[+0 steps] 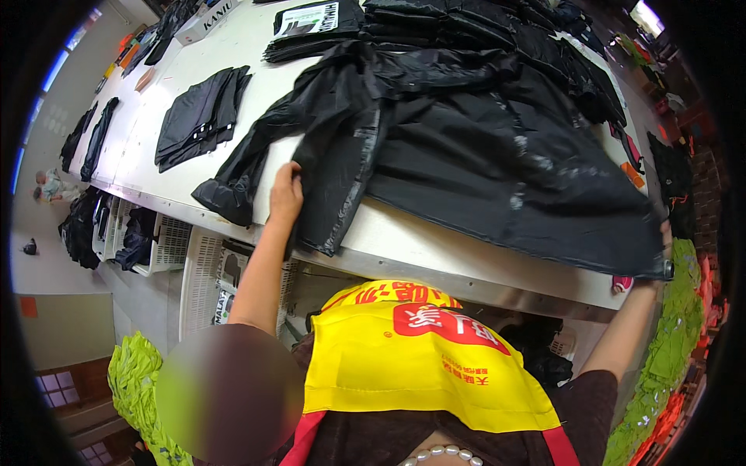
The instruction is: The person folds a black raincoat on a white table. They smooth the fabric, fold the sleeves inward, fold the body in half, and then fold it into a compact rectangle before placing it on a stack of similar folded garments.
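A black jacket (458, 147) lies spread across the white table in front of me, shiny strips running along its seams. One sleeve (233, 182) trails toward the table's front edge on the left. My left hand (287, 193) has its fingers curled on the edge of the front panel beside that sleeve. Far to the right, my right hand (665, 239) grips the jacket's hem corner, its fingers mostly hidden by the cloth. Between my hands the hem stretches along the near side of the table.
Folded black garments (203, 116) lie left on the white table (144, 147). Stacked black garments in bags (435, 19) stand behind the jacket. White plastic baskets (172, 242) sit below the table's metal edge. Yellow-green cloth (660, 365) is heaped at the right.
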Tool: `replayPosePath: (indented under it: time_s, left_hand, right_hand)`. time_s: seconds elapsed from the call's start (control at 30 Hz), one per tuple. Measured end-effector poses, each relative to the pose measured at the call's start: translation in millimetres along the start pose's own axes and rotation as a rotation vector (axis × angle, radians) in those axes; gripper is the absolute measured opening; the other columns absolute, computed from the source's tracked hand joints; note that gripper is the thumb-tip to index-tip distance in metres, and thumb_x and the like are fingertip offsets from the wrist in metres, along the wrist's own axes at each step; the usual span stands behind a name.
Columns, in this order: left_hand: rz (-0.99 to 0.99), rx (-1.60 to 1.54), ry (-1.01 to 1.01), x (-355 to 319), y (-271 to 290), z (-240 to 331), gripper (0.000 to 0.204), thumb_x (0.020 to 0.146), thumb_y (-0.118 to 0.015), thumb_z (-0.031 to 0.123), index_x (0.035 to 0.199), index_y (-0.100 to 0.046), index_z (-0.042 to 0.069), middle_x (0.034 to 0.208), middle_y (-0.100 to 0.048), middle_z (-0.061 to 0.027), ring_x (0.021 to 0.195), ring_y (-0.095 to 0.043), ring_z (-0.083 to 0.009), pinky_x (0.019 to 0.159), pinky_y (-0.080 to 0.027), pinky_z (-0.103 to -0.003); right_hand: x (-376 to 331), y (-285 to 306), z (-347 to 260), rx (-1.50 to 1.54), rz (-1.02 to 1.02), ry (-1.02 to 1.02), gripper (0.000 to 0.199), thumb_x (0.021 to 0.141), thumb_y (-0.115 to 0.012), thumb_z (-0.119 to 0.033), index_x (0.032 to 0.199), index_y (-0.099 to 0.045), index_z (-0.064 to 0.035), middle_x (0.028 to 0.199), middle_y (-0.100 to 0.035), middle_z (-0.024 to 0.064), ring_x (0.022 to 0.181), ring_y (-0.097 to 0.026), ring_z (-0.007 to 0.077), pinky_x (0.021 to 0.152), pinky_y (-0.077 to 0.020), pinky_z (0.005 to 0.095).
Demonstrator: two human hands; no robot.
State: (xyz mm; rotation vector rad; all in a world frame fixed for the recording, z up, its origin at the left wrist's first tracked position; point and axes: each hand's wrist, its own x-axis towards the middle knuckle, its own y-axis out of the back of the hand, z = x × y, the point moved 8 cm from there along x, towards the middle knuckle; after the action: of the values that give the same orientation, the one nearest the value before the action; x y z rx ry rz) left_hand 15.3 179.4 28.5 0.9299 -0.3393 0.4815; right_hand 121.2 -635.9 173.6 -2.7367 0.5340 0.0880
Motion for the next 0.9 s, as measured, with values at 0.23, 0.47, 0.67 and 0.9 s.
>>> replayPosePath:
  time_s: [0.23, 0.47, 0.67, 0.9]
  left_hand:
    - [0.449, 0.258, 0.039, 120, 157, -32, 0.025, 0.074, -0.044, -0.002, 0.088, -0.064, 0.003, 0.085, -0.066, -0.0153, 0.082, -0.064, -0.0310, 0.076, -0.049, -0.037]
    - [0.222, 0.189, -0.408, 166, 88, 225, 0.022, 0.075, -0.052, 0.007, 0.093, -0.065, 0.009, 0.086, -0.065, -0.0126, 0.072, -0.063, -0.0319, 0.065, -0.050, -0.039]
    - [-0.801, -0.540, -0.009, -11, -152, 168, 0.039, 0.092, -0.052, 0.025, 0.124, -0.051, 0.002, 0.124, -0.053, -0.0156, 0.113, -0.052, -0.0256, 0.097, -0.038, -0.035]
    - [-0.467, -0.709, 0.433, -33, -70, 87, 0.024, 0.090, -0.051, 0.016, 0.109, -0.058, 0.004, 0.096, -0.062, -0.0049, 0.090, -0.060, -0.0120, 0.078, -0.047, -0.024]
  right_hand:
    - [-121, -259, 19, -1.354, -0.778, 0.962, 0.023, 0.092, -0.048, -0.019, 0.101, -0.058, -0.0002, 0.094, -0.061, 0.0121, 0.090, -0.057, 0.0256, 0.083, -0.0428, 0.0321]
    - [-115, -221, 237, -1.060, -0.425, 0.177, 0.040, 0.092, -0.050, -0.034, 0.073, -0.048, 0.0016, 0.061, -0.043, 0.0100, 0.058, -0.039, 0.0181, 0.058, -0.0376, 0.0336]
    - [-151, -227, 301, -1.134, -0.427, 0.358, 0.035, 0.087, -0.056, -0.028, 0.105, -0.058, 0.0018, 0.095, -0.061, 0.0253, 0.091, -0.060, 0.0392, 0.078, -0.0466, 0.0392]
    - [-200, -256, 226, -1.531, -0.206, 0.658, 0.041, 0.082, -0.061, -0.022, 0.116, -0.052, -0.0014, 0.107, -0.057, 0.0196, 0.099, -0.054, 0.0354, 0.079, -0.0466, 0.0437]
